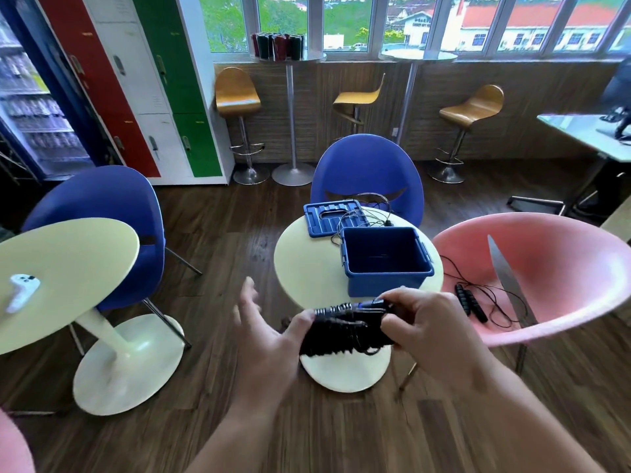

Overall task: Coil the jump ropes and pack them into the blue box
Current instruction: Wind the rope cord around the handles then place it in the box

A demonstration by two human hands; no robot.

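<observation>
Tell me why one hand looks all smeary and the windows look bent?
Head view: the left hand is motion-blurred, worst at its fingertips. The right hand, gripping the jump rope, looks somewhat sharper. Head view again: the wide-angle lens makes the window frames and lockers lean towards the picture's edges.

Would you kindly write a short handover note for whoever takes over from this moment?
Right hand grips the coiled jump rope; left hand open, thumb against its end.
Blue box stands open on the round table, seemingly empty; lid behind it.
Done: one rope coiled.
Left: pack it, then coil the loose rope across the lid and the black-handled rope on the pink chair.
</observation>
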